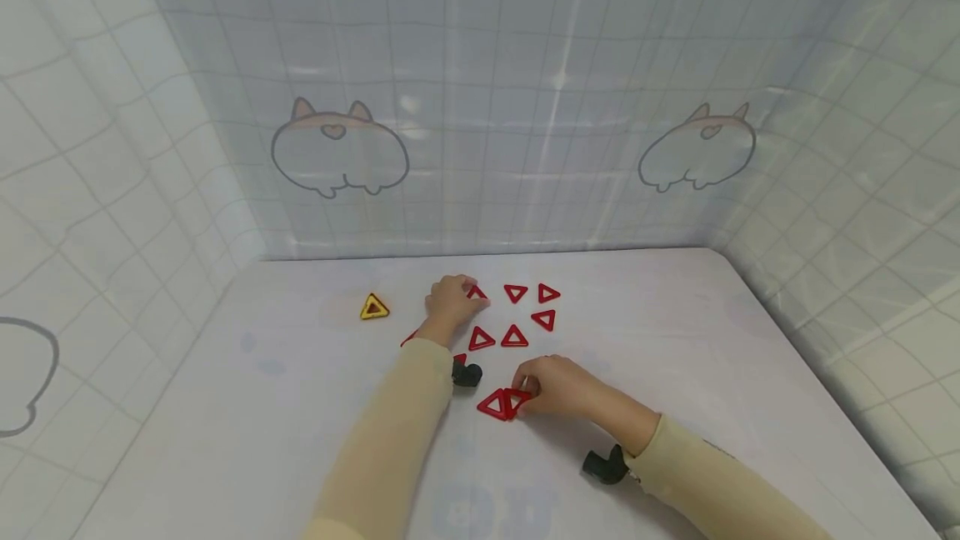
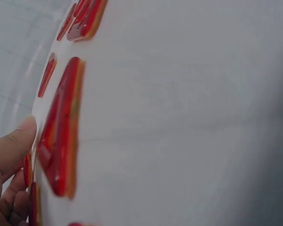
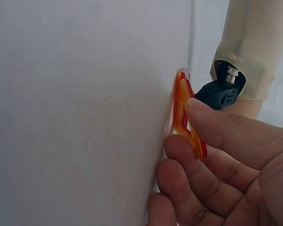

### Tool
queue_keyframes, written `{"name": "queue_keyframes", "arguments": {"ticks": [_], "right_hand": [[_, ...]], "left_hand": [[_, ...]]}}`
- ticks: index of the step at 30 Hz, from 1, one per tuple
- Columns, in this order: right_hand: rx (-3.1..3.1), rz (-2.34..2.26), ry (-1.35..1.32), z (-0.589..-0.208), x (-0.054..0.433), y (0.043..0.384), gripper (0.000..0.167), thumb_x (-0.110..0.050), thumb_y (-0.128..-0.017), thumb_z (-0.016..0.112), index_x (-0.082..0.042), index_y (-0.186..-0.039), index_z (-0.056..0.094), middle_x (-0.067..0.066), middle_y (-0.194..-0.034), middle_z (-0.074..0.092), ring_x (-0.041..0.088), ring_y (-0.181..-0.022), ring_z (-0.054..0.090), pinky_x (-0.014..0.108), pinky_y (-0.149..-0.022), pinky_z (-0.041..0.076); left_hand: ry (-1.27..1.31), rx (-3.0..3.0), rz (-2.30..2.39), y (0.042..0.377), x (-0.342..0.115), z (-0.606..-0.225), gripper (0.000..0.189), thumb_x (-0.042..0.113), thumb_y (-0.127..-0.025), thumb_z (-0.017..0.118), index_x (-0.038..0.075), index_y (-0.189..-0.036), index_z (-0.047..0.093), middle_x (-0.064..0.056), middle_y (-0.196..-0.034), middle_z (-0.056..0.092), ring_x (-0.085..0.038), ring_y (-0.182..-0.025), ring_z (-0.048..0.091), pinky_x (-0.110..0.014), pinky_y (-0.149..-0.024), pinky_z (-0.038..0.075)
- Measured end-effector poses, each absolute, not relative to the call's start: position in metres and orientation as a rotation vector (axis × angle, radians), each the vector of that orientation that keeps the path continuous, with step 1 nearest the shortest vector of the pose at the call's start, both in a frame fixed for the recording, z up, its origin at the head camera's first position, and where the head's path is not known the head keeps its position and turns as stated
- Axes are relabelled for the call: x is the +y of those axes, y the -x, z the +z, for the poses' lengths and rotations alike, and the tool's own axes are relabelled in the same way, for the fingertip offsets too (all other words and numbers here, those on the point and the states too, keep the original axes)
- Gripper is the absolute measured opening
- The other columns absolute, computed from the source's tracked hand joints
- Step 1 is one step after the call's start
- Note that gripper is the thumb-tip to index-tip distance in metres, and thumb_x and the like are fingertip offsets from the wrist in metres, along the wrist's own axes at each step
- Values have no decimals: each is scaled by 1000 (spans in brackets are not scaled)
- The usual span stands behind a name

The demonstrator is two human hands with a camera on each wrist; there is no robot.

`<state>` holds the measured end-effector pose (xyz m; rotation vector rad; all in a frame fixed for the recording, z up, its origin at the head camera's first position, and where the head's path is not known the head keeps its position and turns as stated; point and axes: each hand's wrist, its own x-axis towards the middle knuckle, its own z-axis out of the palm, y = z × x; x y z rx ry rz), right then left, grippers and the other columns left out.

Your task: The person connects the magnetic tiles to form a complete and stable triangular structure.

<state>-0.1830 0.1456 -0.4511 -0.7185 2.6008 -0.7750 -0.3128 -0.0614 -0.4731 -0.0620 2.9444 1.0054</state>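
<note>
My right hand [image 1: 562, 387] pinches a red triangular frame tile [image 3: 183, 110] between thumb and fingers. In the head view that tile overlaps the edge of another red triangle [image 1: 493, 404] lying flat on the table. Farther forward, my left hand [image 1: 450, 300] has its thumb and fingers around a red triangle [image 1: 476, 293], partly hidden by the hand. In the left wrist view the thumb [image 2: 20, 141] and curled fingers lie on either side of a tile's edge [image 2: 27, 169]. Another red triangle [image 2: 61, 132] lies close by on the table.
Several more red triangles lie beyond my hands, among them a pair [image 1: 515, 293] [image 1: 549, 293] at the back and one [image 1: 514, 337] in the middle. A yellow triangle [image 1: 373, 307] lies left of my left hand. Grid-patterned curtains [image 1: 480, 107] surround the white table [image 1: 247, 440].
</note>
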Motion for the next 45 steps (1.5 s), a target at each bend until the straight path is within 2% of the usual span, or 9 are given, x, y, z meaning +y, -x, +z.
{"name": "queue_keyframes", "arguments": {"ticks": [4, 11, 21, 28, 32, 36, 40, 45], "right_hand": [[2603, -769, 710, -452, 146, 183, 24, -22, -80, 86, -15, -99, 73, -10, -72, 60, 12, -70, 55, 30, -68, 48], [2598, -786, 690, -454, 147, 182, 24, -21, -80, 85, -14, -99, 73, -10, -73, 60, 12, -71, 56, 30, -67, 49], [2583, -808, 648, -448, 149, 182, 26, -21, -81, 85, -14, -101, 71, -8, -77, 61, 14, -73, 57, 31, -67, 51], [2601, -776, 654, -450, 148, 184, 31, -24, -81, 85, -16, -107, 71, -9, -77, 60, 14, -73, 56, 31, -67, 50], [2607, -763, 647, -452, 148, 185, 32, -26, -80, 85, -17, -108, 71, -9, -78, 60, 13, -74, 56, 31, -67, 50], [2609, -753, 636, -452, 148, 185, 32, -27, -81, 85, -17, -108, 72, -9, -77, 60, 13, -74, 56, 31, -67, 50], [2611, -743, 629, -452, 147, 184, 34, -27, -81, 85, -16, -110, 71, -8, -76, 60, 14, -73, 55, 31, -67, 49], [2620, -727, 627, -453, 148, 184, 36, -27, -81, 85, -16, -112, 71, -8, -75, 58, 14, -71, 55, 32, -66, 48]], "left_hand": [[22, 2880, 1092, 311, -66, -472, 45, 32, -90, 75, 15, -130, 64, -8, -127, 62, -31, -118, 50, -52, -102, 36], [-101, 2828, 1079, 302, -76, -463, 47, 30, -90, 76, 12, -132, 63, -11, -127, 63, -28, -118, 56, -46, -102, 46], [-128, 2878, 1034, 276, -83, -440, 53, 33, -87, 80, 17, -134, 62, -9, -131, 60, -27, -122, 55, -44, -97, 51], [-171, 2884, 992, 253, -84, -435, 52, 31, -85, 82, 17, -132, 64, -6, -124, 63, -24, -116, 57, -41, -94, 53], [-165, 2870, 965, 237, -87, -433, 52, 30, -84, 83, 17, -131, 65, -5, -121, 63, -23, -110, 57, -38, -87, 55], [-199, 2842, 950, 222, -91, -431, 52, 31, -81, 85, 15, -128, 65, -4, -116, 64, -20, -98, 59, -34, -76, 57], [-241, 2801, 953, 209, -94, -433, 52, 33, -78, 87, 13, -122, 68, 0, -107, 65, -17, -85, 57, -28, -64, 53], [-322, 2754, 934, 192, -96, -438, 46, 32, -75, 89, 14, -112, 68, 3, -97, 63, -16, -85, 56, -29, -66, 52]]}}
